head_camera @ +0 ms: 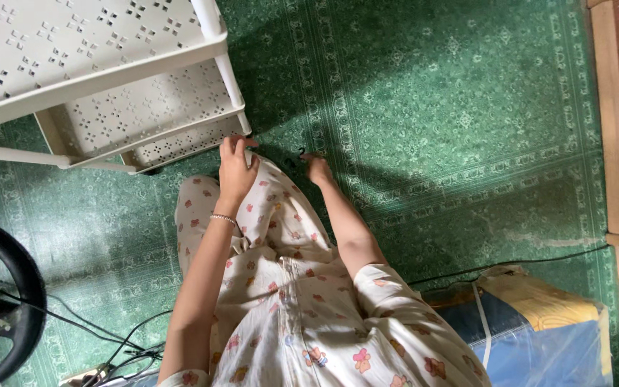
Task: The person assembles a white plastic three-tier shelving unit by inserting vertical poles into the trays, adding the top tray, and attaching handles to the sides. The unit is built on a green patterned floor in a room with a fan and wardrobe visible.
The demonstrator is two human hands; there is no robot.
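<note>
The white perforated rack [109, 86] stands on the green patterned floor [431, 107], near its upper left. Your left hand [236, 166] touches the rack's lowest front corner, fingers curled on the edge. Your right hand [317, 169] hangs just beside it, loosely closed; whether it holds anything, you cannot tell. Black cables [109, 330] lie at the floor's lower left.
</note>
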